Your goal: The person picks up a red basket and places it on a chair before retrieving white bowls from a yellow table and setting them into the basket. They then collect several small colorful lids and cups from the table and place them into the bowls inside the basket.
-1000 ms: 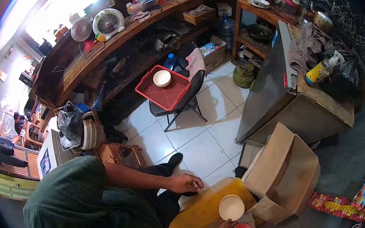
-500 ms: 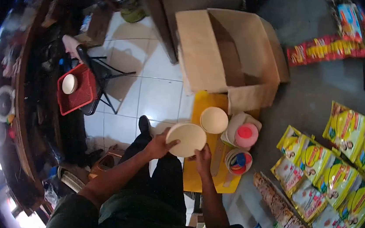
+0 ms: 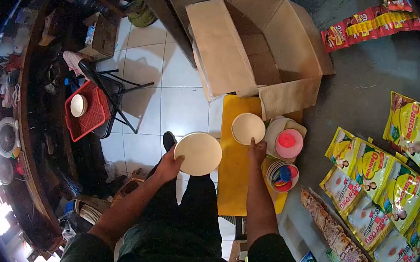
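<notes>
— What sits on the white tile floor (image 3: 182, 108)?
— A yellow board (image 3: 236, 169). The left hand (image 3: 168, 166) grips a cream plate (image 3: 198, 153) above it.
— And the right hand (image 3: 257, 151)?
— Its open fingers touch a cream bowl (image 3: 248, 128).

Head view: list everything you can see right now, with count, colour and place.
Round cream plate: one, in left hand.
Cream bowl: one, on yellow board, right hand touching.
Pink-lidded tub: one, right of bowl.
Stack of coloured lids: one, below tub.
Open cardboard box: one, brown, behind board.
Yellow milk-powder sachets: several, right.
Red tray: one, on chair, holding small bowl.
Left hand; right hand.
</notes>
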### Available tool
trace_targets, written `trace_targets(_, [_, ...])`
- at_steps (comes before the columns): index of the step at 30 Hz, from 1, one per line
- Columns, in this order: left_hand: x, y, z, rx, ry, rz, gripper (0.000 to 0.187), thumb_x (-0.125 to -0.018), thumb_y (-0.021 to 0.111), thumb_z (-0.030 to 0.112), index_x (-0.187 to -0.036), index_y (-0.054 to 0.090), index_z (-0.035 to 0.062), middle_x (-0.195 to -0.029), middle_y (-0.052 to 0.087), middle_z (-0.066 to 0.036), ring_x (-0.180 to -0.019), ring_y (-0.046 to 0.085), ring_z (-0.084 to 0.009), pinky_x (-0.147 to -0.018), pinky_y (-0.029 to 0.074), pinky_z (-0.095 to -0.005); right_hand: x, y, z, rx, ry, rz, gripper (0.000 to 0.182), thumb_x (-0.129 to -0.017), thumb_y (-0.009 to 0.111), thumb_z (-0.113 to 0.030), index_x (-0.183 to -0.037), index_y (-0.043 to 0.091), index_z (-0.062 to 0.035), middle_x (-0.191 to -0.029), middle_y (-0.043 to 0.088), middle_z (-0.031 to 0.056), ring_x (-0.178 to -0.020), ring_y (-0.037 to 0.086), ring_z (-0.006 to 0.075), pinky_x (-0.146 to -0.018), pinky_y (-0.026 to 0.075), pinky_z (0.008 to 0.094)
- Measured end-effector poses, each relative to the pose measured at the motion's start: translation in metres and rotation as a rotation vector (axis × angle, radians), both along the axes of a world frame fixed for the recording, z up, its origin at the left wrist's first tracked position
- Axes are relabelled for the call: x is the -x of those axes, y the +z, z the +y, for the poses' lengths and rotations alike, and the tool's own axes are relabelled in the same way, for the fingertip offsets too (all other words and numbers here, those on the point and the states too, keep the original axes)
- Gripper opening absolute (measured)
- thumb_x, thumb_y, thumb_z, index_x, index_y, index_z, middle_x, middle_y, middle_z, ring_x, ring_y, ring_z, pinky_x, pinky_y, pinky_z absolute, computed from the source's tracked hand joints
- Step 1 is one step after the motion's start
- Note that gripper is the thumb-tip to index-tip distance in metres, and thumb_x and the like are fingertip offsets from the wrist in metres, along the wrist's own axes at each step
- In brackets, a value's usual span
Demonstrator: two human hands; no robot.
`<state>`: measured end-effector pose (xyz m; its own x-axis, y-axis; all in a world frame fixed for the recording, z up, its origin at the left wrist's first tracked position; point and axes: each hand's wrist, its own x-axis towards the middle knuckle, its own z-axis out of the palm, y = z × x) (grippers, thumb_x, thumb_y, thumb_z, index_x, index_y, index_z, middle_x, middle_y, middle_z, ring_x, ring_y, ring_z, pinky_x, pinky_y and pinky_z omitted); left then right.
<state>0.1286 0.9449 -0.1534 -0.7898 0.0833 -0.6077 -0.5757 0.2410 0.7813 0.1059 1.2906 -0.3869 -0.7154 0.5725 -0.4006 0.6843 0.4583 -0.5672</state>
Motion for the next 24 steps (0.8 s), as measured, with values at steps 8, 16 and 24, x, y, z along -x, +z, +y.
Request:
trace_targets(8, [-0.005, 0.013, -0.009, -0.05, 0.024, -0.038, 0.046, -0.094, 0.048, 0.007, -0.138, 0.038, 0.0046, -0.12, 0.059, -0.016, -0.114, 0.055, -0.0207, -0.095, 0.044, -0.0352, 0.018, 0.088, 0.002, -0.098, 0.195, 0.123, 0.021, -0.087, 0.055, -0.02, -0.094, 0.047, -0.0024, -0.078, 0.062, 0.0153, -0.069, 0.065, 0.0311, -0.059, 0.052, 0.0415])
trace_targets(16, [-0.005, 0.028, -0.036, -0.152, 0.185, -0.007, 0.049, -0.089, 0.051, 0.006, -0.137, 0.038, 0.0006, -0.119, 0.059, -0.014, -0.11, 0.056, -0.0202, -0.095, 0.045, -0.0351, -0.022, 0.179, -0.032, 0.689, -0.153, 0.321, 0.034, -0.09, 0.053, -0.013, -0.122, 0.044, -0.0049, -0.115, 0.054, 0.0132, -0.09, 0.063, 0.0268, -0.063, 0.059, 0.0361])
trace_targets(24, [0.012, 0.13, -0.082, -0.284, 0.592, 0.072, 0.049, -0.086, 0.052, 0.006, -0.133, 0.04, -0.0015, -0.116, 0.059, -0.011, -0.104, 0.058, -0.019, -0.092, 0.046, -0.0326, 0.024, 0.244, -0.086, 0.958, 0.073, 0.203, 0.049, -0.079, 0.05, -0.005, -0.126, 0.039, -0.0068, -0.114, 0.051, 0.0096, -0.09, 0.056, 0.0212, -0.065, 0.049, 0.0294])
